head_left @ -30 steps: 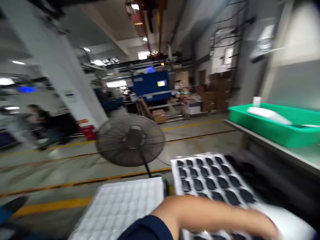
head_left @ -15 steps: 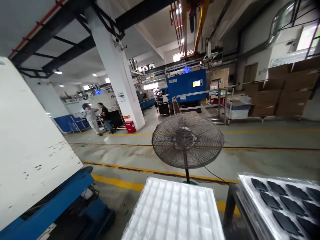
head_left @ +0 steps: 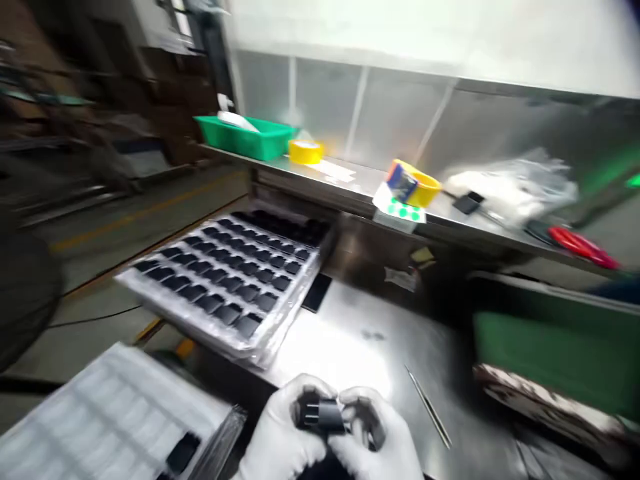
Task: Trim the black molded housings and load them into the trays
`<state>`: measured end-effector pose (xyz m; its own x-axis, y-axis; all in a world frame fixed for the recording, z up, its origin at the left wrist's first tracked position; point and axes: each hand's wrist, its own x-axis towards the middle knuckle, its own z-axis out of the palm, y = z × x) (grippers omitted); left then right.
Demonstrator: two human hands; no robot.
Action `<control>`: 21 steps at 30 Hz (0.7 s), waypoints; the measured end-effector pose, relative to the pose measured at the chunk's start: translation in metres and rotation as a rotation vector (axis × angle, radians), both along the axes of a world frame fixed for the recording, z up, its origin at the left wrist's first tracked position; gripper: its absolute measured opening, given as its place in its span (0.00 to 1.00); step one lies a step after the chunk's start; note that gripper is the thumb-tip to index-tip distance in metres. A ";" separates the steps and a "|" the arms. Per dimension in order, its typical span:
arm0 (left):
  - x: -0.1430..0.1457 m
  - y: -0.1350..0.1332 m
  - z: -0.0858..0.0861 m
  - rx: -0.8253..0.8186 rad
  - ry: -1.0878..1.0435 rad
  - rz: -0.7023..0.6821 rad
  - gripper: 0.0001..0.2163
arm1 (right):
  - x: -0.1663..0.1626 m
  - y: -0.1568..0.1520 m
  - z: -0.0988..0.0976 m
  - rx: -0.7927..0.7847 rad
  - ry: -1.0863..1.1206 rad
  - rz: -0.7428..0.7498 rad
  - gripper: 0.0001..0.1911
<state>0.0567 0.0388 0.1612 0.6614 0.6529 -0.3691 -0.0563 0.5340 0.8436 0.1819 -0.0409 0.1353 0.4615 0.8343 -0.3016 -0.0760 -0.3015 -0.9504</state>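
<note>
Both my hands wear white gloves and are close together at the bottom middle. A small black plastic part (head_left: pixel 330 416) with slots on one side is between them. My left hand (head_left: pixel 284 433) is closed around its left end. From the other side, my right hand (head_left: pixel 377 437) grips it with curled fingers. Left of my hands lies a white moulded tray (head_left: pixel 115 407), where a black piece (head_left: pixel 183 452) sits near the right edge. Beyond them, a white tray stack (head_left: pixel 270 347) carries rows of similar black parts.
Tweezers (head_left: pixel 429 408) lie on the metal table (head_left: pixel 360 333), right of my hands. A green conveyor belt (head_left: pixel 555 360) runs at the right. The shelf (head_left: pixel 345 179) above holds a green bin (head_left: pixel 250 140), yellow tape rolls (head_left: pixel 306 152), plastic bags (head_left: pixel 515 187) and a red-handled tool (head_left: pixel 583 247).
My view has swung right and down from the workshop floor and standing fan to the metal table. My gloved hands, out of view before, now show with the black part.
</note>
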 end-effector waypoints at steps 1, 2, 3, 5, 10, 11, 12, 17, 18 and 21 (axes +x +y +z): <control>0.014 -0.002 -0.002 -0.019 0.044 0.008 0.17 | 0.010 -0.001 0.001 0.057 0.044 -0.047 0.11; 0.028 -0.005 -0.003 -0.037 0.074 0.017 0.18 | 0.019 -0.004 0.003 0.108 0.071 -0.082 0.08; 0.041 -0.009 -0.003 -0.058 0.078 0.016 0.17 | 0.029 -0.007 0.006 0.144 0.074 -0.107 0.07; 0.066 -0.020 -0.002 -0.095 0.040 -0.008 0.17 | 0.049 -0.017 0.012 0.165 0.045 -0.137 0.08; 0.105 -0.031 -0.004 0.164 0.147 -0.052 0.15 | 0.089 -0.039 0.013 0.070 0.092 -0.173 0.06; 0.108 -0.030 -0.004 0.298 0.167 -0.065 0.14 | 0.094 -0.041 0.011 0.047 0.112 -0.168 0.06; 0.111 -0.029 -0.003 0.422 0.180 -0.073 0.14 | 0.098 -0.042 0.007 0.037 0.123 -0.161 0.07; 0.124 -0.026 0.010 0.330 0.291 -0.016 0.21 | 0.109 -0.038 -0.009 0.251 0.082 -0.151 0.09; 0.127 -0.026 0.015 0.215 0.304 -0.015 0.24 | 0.110 -0.036 -0.011 0.277 0.094 -0.150 0.09; 0.130 -0.026 0.025 -0.016 0.298 -0.002 0.29 | 0.116 -0.031 -0.013 0.293 0.131 -0.120 0.10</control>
<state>0.1866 0.0132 0.1865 0.5240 0.6439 -0.5575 0.1934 0.5475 0.8141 0.2977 -0.0722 0.1223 0.5352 0.8362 -0.1198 -0.2214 0.0019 -0.9752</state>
